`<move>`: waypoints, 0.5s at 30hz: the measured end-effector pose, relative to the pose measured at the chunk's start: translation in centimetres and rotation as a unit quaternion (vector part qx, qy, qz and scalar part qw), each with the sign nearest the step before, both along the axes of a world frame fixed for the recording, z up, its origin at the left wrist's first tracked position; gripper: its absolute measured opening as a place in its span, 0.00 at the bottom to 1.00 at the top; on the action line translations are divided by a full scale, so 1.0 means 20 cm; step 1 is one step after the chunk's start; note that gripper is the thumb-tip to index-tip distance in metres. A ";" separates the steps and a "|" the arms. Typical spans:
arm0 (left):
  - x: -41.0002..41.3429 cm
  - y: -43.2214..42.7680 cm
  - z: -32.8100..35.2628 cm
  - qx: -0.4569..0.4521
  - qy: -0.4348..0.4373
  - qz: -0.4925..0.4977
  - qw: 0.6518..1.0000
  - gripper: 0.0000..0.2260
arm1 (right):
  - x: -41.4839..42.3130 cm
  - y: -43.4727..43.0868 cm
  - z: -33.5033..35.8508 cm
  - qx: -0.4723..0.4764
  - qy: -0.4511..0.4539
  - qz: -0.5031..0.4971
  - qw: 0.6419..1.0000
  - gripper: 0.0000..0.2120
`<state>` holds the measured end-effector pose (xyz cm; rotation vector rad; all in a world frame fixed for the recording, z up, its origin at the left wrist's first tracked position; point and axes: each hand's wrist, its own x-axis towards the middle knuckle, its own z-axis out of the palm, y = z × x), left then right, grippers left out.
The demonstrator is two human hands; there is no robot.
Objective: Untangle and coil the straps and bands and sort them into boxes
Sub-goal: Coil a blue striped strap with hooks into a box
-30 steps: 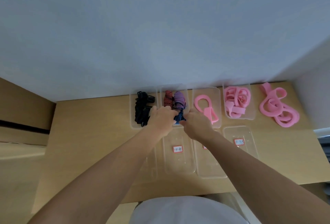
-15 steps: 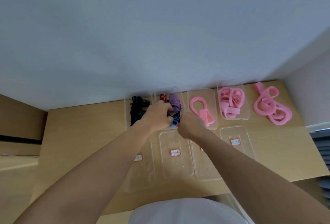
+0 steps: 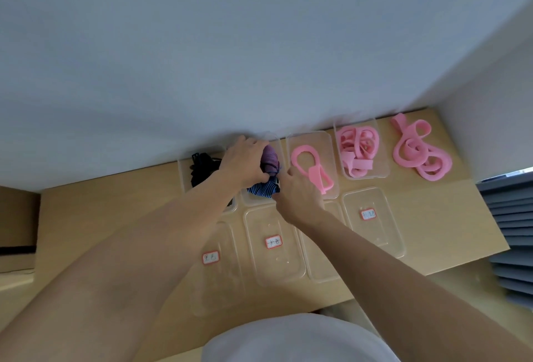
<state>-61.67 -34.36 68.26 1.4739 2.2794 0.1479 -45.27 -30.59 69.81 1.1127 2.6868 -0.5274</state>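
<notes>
The striped bands (image 3: 268,165), a purple one knotted over a blue one, sit bunched in the 2nd clear box (image 3: 275,138) of the far row. They look soft, light and stretchy, likely to spring back or snag, so take them at the crossing, not at a loose end. The left hand (image 3: 245,162) is curled over the purple part, gripping it; the right hand (image 3: 297,191) pinches the blue edge. Black straps (image 3: 202,169) lie in the box to the left, a pink loop (image 3: 310,165) in the box to the right, and 1 loose pink band (image 3: 418,156) on the table (image 3: 450,217).

Soft even light, wide-angle edge warp
</notes>
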 end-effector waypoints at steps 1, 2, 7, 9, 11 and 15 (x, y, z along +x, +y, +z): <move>0.00 0.00 0.00 -0.002 -0.004 -0.001 1.000 0.34 | 0.00 0.00 -0.01 0.002 0.004 0.005 1.000 0.11; 0.00 0.01 0.00 -0.008 -0.009 -0.003 1.000 0.35 | 0.00 0.00 -0.01 0.003 0.007 0.010 1.000 0.11; -0.02 0.04 0.01 -0.014 -0.041 -0.001 0.999 0.36 | -0.01 -0.02 -0.02 0.000 -0.001 0.020 1.000 0.11; -0.03 0.04 0.01 -0.024 -0.040 -0.003 0.999 0.39 | -0.01 -0.02 -0.02 0.000 0.005 0.024 1.000 0.11; -0.04 0.05 0.01 -0.029 -0.036 -0.009 0.999 0.42 | 0.00 -0.01 -0.02 0.004 0.021 0.034 0.999 0.11; -0.07 0.06 0.04 -0.008 -0.085 0.016 0.996 0.36 | 0.03 -0.01 -0.03 -0.010 0.055 0.052 0.997 0.14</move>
